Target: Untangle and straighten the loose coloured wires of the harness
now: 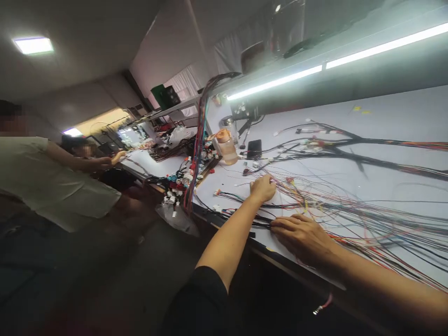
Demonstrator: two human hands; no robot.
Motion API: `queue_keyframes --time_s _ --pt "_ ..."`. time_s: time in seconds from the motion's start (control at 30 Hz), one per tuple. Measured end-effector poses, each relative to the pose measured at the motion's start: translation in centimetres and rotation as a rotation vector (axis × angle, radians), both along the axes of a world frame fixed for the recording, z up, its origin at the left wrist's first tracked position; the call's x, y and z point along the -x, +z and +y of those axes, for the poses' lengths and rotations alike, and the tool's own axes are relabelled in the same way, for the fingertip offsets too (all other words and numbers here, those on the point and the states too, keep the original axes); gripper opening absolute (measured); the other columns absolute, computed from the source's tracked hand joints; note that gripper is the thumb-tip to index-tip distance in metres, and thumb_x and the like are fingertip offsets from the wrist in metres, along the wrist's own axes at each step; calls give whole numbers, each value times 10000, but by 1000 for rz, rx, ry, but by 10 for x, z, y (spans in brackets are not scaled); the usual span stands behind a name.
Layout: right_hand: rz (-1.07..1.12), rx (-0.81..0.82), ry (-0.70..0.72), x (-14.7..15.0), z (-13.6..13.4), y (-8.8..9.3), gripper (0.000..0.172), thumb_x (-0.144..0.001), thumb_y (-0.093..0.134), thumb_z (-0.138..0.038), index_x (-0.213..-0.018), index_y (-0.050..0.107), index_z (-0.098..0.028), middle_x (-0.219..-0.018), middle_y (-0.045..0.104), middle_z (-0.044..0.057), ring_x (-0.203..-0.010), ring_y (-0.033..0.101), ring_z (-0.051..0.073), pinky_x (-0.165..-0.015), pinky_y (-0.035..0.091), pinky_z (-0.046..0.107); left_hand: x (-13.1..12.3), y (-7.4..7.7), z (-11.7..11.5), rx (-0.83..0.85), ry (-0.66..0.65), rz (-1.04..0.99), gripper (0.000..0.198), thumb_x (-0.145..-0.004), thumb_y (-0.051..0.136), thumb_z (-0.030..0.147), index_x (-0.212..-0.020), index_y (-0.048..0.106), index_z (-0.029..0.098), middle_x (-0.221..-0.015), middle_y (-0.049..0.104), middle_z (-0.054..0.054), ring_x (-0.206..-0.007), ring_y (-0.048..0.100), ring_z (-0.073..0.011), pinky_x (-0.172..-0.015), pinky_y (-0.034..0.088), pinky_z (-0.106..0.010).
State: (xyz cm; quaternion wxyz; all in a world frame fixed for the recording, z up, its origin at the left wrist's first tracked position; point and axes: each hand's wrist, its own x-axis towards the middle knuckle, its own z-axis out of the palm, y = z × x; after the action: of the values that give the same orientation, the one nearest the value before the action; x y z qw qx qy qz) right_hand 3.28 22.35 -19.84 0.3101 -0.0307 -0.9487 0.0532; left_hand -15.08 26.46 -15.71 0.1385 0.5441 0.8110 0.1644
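Note:
A white tilted board (385,116) carries a spread of coloured wires (367,214) and taped black harness branches (350,149). My left hand (263,188) reaches out over the wires near the board's left end, fingers curled on thin strands. My right hand (301,233) lies flat on the wire bundle near the board's front edge, fingers spread and pressing it down. White and red connectors (177,189) hang at the board's left corner.
A clear bottle with an orange cap (226,144) and a black phone-like object (254,148) stand on the board's far left. A light bar (315,70) runs above. Two people stand at the left by another bench (150,161).

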Motion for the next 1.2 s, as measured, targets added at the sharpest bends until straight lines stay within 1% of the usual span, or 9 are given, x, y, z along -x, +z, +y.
queue_keyframes --time_s 0.13,0.23,0.33,0.5,0.63,0.7,0.9,1.0,1.2 --pt "-108 21 -23 -2 0 7 204 -928 456 -196 -1023 636 -210 -1081 676 26 -931 610 128 -807 380 312 4 -6 0 -89 -147 -21 333 -853 480 242 -1140 636 179 -1215 648 -88 -1127 588 -203 -999 433 -327" --pt "-149 15 -14 0 7 9 207 -946 433 -259 -1012 621 -204 -1094 671 17 -969 589 130 -806 356 322 27 -11 -8 -242 -93 -3 328 -845 468 224 -1107 647 142 -1182 655 -109 -1076 610 -199 -993 450 -318" --pt "-154 11 -46 0 12 9 240 -965 386 -267 -980 617 -202 -1102 666 -3 -968 575 128 -793 340 325 47 -7 -17 -230 -99 -17 402 -850 506 330 -1215 590 183 -1048 700 -63 -936 653 -193 -915 485 -319" --pt "-187 2 -72 1 10 9 247 -960 391 -254 -981 628 -190 -1086 671 6 -906 572 127 -769 337 317 41 7 -34 -174 -33 133 462 -845 517 446 -1241 546 211 -865 718 -28 -779 650 -218 -805 486 -346" --pt "-213 18 -30 2 17 13 237 -949 432 -285 -1002 652 -216 -1136 662 3 -940 578 127 -800 354 308 28 -14 -55 -251 -314 102 333 -870 470 449 -962 663 194 -1018 697 -69 -931 640 -223 -886 479 -353" --pt "-191 36 -44 -4 28 23 265 -958 424 -330 -1038 657 -232 -1151 660 7 -974 577 134 -819 356 305 27 -29 -67 -339 -452 110 339 -892 464 433 -988 676 187 -1135 662 -85 -1077 596 -230 -975 446 -363" --pt "-329 92 -360 -60 78 56 309 -969 421 -394 -1059 657 -215 -1136 660 45 -999 582 172 -860 341 343 28 -43 -85 -547 -493 206 259 -928 490 347 -1013 666 177 -1056 645 -80 -986 586 -207 -925 454 -359" --pt "-473 118 -454 -99 86 49 310 -969 427 -407 -1084 650 -226 -1171 647 49 -1016 580 169 -838 342 339 26 -40 -84 -582 -491 268 223 -918 514 340 -933 656 169 -936 631 -71 -877 564 -204 -830 456 -350" --pt "-341 75 -577 -137 72 24 343 -982 393 -398 -1139 632 -209 -1188 637 74 -1046 562 170 -849 335 342 25 -39 -85 -565 -480 275 186 -911 533 327 -813 591 180 -783 592 -25 -751 524 -178 -728 416 -313"
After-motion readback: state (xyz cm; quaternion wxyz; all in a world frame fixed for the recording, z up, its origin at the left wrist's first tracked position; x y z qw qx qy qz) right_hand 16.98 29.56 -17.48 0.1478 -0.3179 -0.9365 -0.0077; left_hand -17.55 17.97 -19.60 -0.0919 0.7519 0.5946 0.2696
